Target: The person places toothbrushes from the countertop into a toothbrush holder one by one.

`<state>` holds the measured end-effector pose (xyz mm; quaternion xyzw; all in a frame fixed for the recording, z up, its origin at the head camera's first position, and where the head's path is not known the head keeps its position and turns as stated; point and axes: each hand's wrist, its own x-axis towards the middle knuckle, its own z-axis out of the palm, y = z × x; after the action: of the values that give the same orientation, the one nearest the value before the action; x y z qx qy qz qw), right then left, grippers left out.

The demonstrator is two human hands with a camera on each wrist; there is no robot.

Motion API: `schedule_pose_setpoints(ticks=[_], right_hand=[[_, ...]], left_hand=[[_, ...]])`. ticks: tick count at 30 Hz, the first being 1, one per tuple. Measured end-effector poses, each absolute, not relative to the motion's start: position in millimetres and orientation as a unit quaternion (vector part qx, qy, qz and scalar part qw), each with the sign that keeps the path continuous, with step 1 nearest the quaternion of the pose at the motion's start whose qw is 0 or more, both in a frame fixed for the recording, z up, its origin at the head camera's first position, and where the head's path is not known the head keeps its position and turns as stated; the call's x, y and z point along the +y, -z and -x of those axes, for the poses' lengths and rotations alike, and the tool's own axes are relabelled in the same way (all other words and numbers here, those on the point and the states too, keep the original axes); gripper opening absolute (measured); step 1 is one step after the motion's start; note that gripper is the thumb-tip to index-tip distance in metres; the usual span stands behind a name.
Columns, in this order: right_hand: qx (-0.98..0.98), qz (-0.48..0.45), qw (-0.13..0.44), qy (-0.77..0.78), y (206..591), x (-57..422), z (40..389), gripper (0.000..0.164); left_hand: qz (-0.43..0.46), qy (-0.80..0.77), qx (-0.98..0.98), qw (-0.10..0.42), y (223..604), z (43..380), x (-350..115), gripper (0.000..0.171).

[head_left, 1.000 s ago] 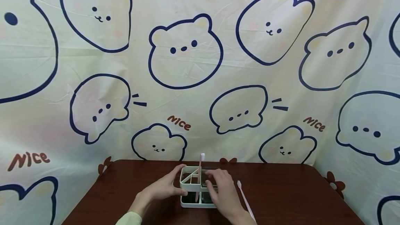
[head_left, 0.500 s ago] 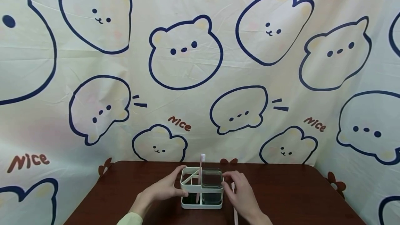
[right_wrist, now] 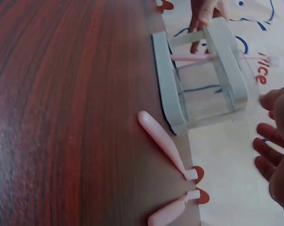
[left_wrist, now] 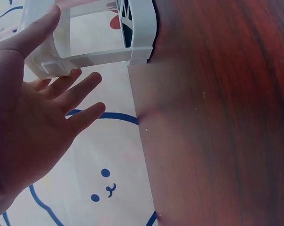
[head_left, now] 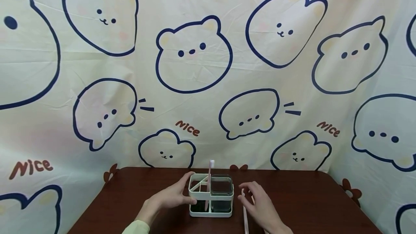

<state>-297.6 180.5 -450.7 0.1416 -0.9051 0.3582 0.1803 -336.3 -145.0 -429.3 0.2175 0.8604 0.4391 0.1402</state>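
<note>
My left hand [head_left: 173, 193] grips the left side of a white toothbrush holder [head_left: 211, 214], its thumb in front and fingers behind; the left wrist view shows this thumb on the holder [left_wrist: 100, 58]. A pink toothbrush [head_left: 209, 180] stands upright in the holder. The right compartment bears a clear square cup [head_left: 221, 187]. Just right of the holder, my right hand [head_left: 262, 207] hovers apart from it with loosely bent fingers, holding nothing. Beneath this hand two pink toothbrushes lie on the table, one [right_wrist: 161, 141] nearer the holder and the other [right_wrist: 172, 212] beyond it.
The dark brown wooden table [head_left: 325, 205] extends to both sides of the holder. Behind it hangs a cream cloth [head_left: 208, 111] printed with bear outlines, reaching down to the table's back edge.
My right hand has moved off the clear cup to the right, uncovering the holder's right compartment. My left hand keeps its grip on the holder.
</note>
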Motion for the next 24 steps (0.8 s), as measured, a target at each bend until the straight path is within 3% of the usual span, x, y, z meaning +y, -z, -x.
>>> schedule_pose_setpoints(ticks=[6, 13, 24], right_hand=[[-0.914, -0.136, 0.126, -0.359, 456.5, 200.3, 302.6, 0.023], [-0.923, -0.151, 0.059, -0.350, 467.2, 220.9, 308.0, 0.041], [-0.921, -0.156, -0.013, -0.356, 476.2, 239.2, 313.1, 0.042]], left_hand=[[-0.220, -0.434, 0.861, 0.148, 427.0, 335.0, -144.0, 0.095], [-0.220, -0.427, 0.865, 0.148, 427.0, 334.3, -144.6, 0.095], [-0.228, -0.420, 0.869, 0.130, 430.7, 336.4, -145.0, 0.092]])
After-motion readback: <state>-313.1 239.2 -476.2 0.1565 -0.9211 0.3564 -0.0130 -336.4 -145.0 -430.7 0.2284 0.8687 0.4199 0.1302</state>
